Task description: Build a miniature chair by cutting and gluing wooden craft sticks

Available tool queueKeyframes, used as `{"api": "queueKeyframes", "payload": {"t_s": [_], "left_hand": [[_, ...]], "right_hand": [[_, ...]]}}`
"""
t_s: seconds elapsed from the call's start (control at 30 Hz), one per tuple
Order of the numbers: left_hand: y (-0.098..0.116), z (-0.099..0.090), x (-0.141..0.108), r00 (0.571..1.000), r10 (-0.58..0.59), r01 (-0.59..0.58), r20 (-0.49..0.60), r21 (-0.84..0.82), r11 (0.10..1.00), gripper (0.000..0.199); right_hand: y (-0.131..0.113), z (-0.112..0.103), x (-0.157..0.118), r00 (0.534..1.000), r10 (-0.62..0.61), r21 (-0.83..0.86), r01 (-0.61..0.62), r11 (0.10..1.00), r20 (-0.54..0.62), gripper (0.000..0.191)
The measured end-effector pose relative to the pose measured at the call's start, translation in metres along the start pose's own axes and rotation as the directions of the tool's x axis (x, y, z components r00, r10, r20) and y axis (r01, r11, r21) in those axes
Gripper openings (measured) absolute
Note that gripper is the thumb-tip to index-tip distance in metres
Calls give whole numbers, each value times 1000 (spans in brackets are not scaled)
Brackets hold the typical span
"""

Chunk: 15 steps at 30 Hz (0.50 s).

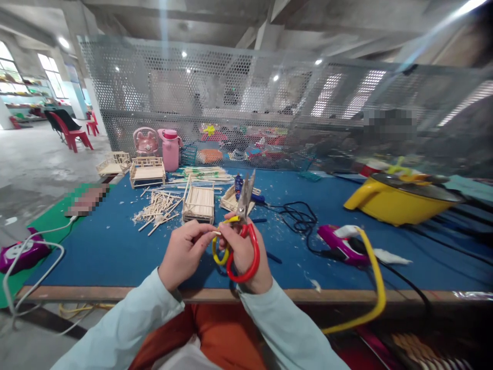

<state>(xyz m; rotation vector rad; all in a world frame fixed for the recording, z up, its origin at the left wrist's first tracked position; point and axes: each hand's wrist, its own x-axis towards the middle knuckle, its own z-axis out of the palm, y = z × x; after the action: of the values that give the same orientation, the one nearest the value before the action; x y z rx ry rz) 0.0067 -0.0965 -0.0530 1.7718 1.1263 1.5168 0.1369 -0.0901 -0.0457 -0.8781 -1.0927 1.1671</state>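
Note:
My right hand (pixel 249 255) is closed around scissors (pixel 243 206) with one red and one yellow handle loop. Their blades point up and away from me, slightly apart at the tips. My left hand (pixel 185 251) pinches a short pale wooden stick (pixel 216 233), and the right fingertips meet its other end. Just beyond the hands stands a small wooden-stick model (pixel 198 201) shaped like a bed or bench. Behind the scissors, a second stick piece (pixel 230 199) lies beside a small dark blue bottle (pixel 238 185).
Cut sticks (pixel 159 208) lie in a loose pile at left, with longer sticks (pixel 204 173) behind. Two finished-looking models (pixel 148 171) stand near a pink bottle (pixel 170 151). On the right are a purple power strip (pixel 342 244), black cable (pixel 298 216) and yellow pan (pixel 400 200).

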Motion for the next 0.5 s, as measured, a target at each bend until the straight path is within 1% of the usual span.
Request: {"api": "queueKeyframes", "payload": {"t_s": [0.1,0.2,0.27,0.37,0.5], "left_hand": [[-2,1,0,996,-88,88,1,-109,990,10],[-2,4,1,988,-157,154,-3,-186,970,10],[-2,7,1,978,-209,201,-3,-249,947,14],[-2,9,0,955,-295,283,19,-345,895,22],[-3,9,-2,904,-413,417,115,-453,788,33]], "right_hand": [[6,-3,3,999,9,47,-11,999,37,38],[13,-5,1,1000,10,65,-11,998,29,39],[16,-6,1,999,5,62,-7,998,33,39],[17,-4,1,999,-34,38,33,999,26,38],[15,2,2,994,-109,-33,108,994,-20,37]]}}
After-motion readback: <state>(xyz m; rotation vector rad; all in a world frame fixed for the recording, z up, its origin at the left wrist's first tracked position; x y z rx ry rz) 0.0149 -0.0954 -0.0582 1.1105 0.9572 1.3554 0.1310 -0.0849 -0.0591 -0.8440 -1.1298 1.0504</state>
